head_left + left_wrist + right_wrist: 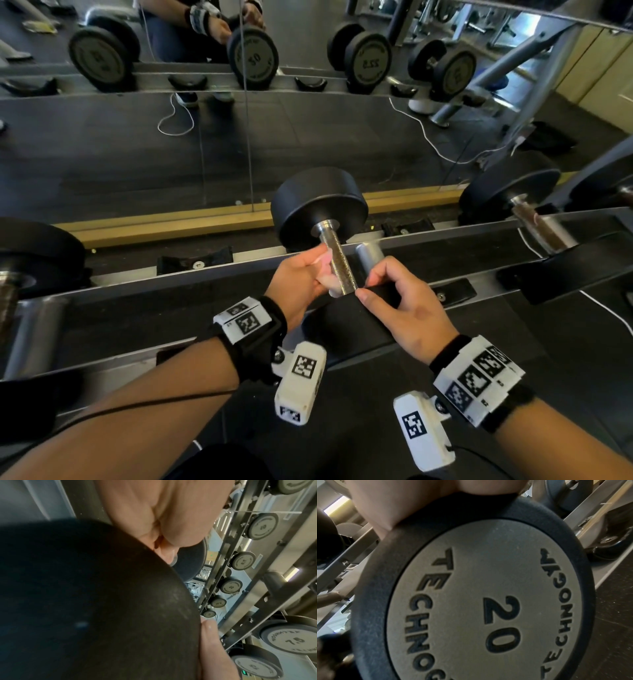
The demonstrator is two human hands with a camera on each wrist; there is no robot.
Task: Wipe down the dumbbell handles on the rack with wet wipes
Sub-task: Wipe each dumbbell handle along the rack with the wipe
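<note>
While the dumbbell (329, 246) lies across the rack (445, 236) at the centre of the head view, its handle (337, 263) running from the far head at 12 o'clock to the near head at 6 o'clock, a wipe (323, 272) is pinched against the handle's 9 o'clock side by the curled fingers of the left hand (301, 277). The near head is steadied by the right hand (407, 308) at 3 o'clock, fingers bent over its rim, thumb and forefinger close beside the handle. For a good wipe, the cloth is best wrapped fully round the knurled bar and drawn along its whole length with a twist, while the weight is held firm so it cannot roll. Other dumbbells are seen at 9 and 2 o'clock.
</note>
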